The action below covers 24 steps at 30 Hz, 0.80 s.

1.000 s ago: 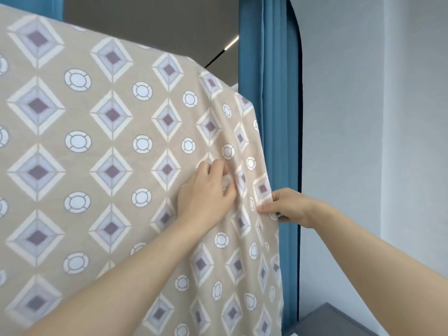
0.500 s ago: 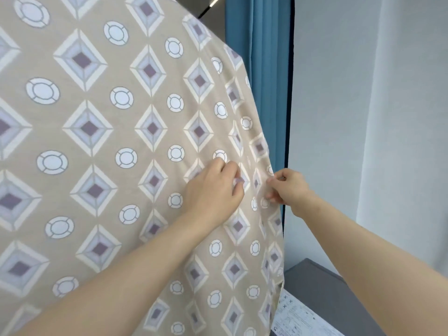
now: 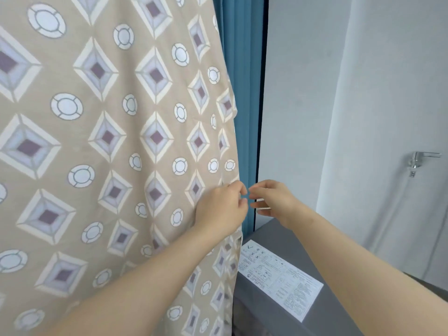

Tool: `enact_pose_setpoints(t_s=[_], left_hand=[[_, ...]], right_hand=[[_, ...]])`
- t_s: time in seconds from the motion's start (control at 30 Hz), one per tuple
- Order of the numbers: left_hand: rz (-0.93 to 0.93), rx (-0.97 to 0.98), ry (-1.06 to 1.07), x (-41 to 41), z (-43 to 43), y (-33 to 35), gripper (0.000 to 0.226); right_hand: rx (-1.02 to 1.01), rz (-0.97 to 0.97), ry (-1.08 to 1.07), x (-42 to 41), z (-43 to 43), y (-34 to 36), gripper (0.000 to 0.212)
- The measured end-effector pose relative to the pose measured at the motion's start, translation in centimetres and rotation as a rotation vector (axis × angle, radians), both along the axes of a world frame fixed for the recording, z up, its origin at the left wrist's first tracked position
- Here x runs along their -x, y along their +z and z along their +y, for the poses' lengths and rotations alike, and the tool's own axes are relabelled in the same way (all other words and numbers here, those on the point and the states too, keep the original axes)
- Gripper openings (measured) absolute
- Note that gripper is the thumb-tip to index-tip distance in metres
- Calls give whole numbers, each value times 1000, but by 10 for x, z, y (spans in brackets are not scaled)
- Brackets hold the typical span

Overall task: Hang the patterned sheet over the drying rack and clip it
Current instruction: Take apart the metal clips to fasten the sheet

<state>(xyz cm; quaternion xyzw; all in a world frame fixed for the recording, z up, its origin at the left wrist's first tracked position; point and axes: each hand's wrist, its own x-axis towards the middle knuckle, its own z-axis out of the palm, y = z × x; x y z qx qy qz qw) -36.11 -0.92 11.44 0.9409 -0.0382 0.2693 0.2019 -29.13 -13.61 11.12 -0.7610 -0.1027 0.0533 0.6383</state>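
Beside the blue curtain (image 3: 242, 69), left hand (image 3: 221, 208) pinches patterned sheet (image 3: 121, 141); right hand (image 3: 274, 202) curls, grip unclear.

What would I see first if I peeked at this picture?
The big patterned sheet, beige with diamonds and circles, fills the whole left side. At its right edge the two hands meet: the left hand seems to pinch the edge, and the right hand curls just beside it. Behind them hangs a blue curtain.
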Motion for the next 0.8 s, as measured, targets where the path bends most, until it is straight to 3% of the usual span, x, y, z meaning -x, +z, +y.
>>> enact_pose_setpoints(t_s=[0.23,0.47,0.8], left_hand=[[291,244,-134,-11,-25,-68,16],[523,341,-302,-21,-76,-133,11],[648,183,-405,-52,-170,-179,25]], right_hand=[[21,137,-118,24,-33,-72,2],[149,219,-379,46,-93,-141,7],[443,299,-674,54,-206,-184,10]])
